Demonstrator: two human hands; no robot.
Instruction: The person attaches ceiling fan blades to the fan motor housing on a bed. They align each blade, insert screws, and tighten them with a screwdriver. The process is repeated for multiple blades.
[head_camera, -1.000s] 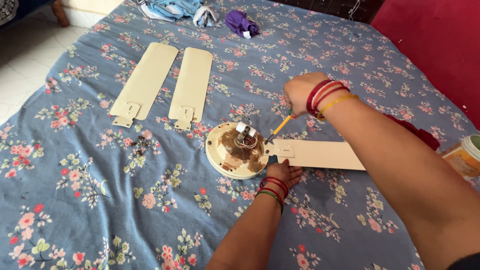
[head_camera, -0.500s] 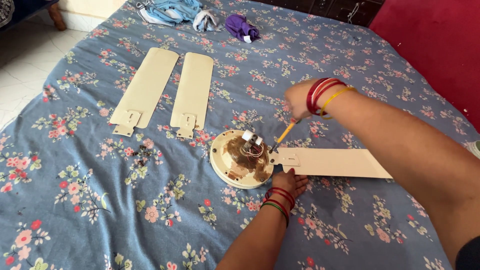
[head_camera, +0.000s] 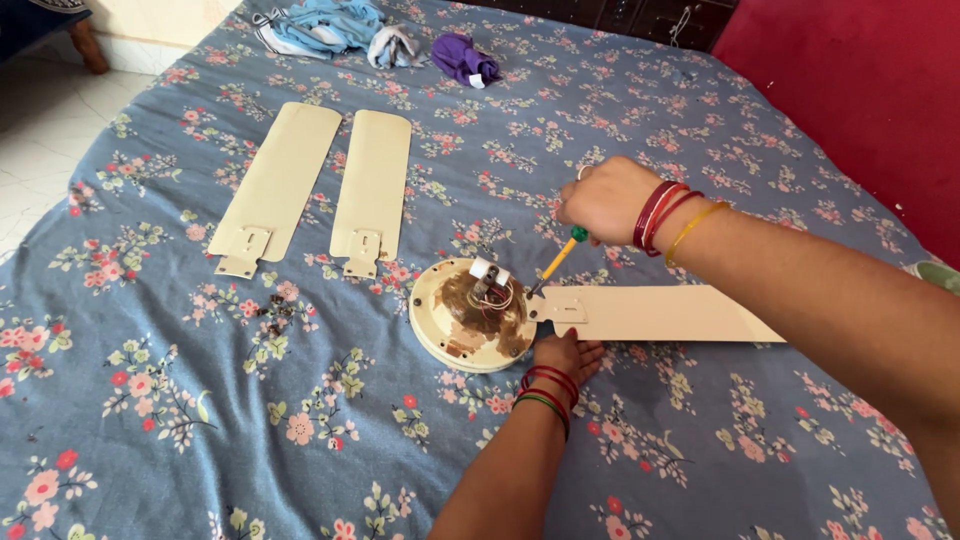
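On a blue floral bedspread (head_camera: 150, 420), two cream fan blades (head_camera: 275, 185) lie detached, well beyond the fingers, while a third blade (head_camera: 650, 312) is apparently still fixed to the round fan motor (head_camera: 470, 318), suggesting the job is two-thirds done. The right hand (head_camera: 608, 198), fingers clamped on a yellow-and-green screwdriver (head_camera: 556, 264), sets its tip at the blade's bracket; the left hand (head_camera: 566, 354) rests fingers on the motor's rim. No packages or labels are visible.

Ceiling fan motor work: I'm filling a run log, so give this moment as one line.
right hand: holds screwdriver, tip at blade bracket | left hand: steadies fan motor | two loose blades on bedsheet
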